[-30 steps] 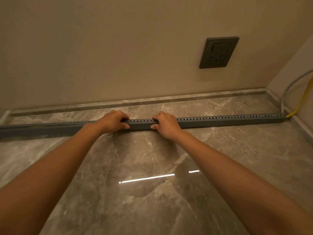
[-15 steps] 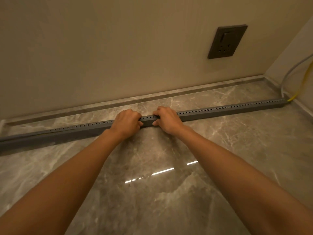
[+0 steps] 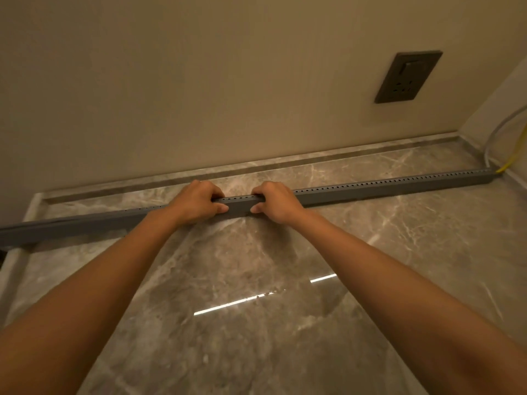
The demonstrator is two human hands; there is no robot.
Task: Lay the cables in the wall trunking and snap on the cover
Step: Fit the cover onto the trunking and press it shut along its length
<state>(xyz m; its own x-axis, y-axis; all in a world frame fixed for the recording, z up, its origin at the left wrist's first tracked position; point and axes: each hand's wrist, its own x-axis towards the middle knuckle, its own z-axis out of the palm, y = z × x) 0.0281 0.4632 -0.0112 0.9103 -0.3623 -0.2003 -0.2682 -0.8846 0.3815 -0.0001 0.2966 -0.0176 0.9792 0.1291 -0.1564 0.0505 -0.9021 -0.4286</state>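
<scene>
Two hands work the middle of the trunking, which lies on the marble surface below the wall socket; its long axis runs roughly parallel to the wall behind, a little clear of the wall's foot, with the right end below and to the right of the socket and the left end passing out of view far to the socket's left. The left hand and the right hand sit close together, down and to the left of the socket, with a short bare stretch of trunking between them; each has its fingers curled over the top to the far side and its thumb set on the near face, so both grip the trunking. A yellow cable and a pale cable come out at the right end, beyond the socket's right side, and rise along the side wall; the cables therefore appear already laid inside. I judge the step in hand to be snapping on the cover, which I take to be the perforated top strip; whether it is fully seated under the hands I cannot tell. The next move likely calls for firm downward squeezes, worked along towards the end far left of the socket, where the row of holes is too dim to follow.
</scene>
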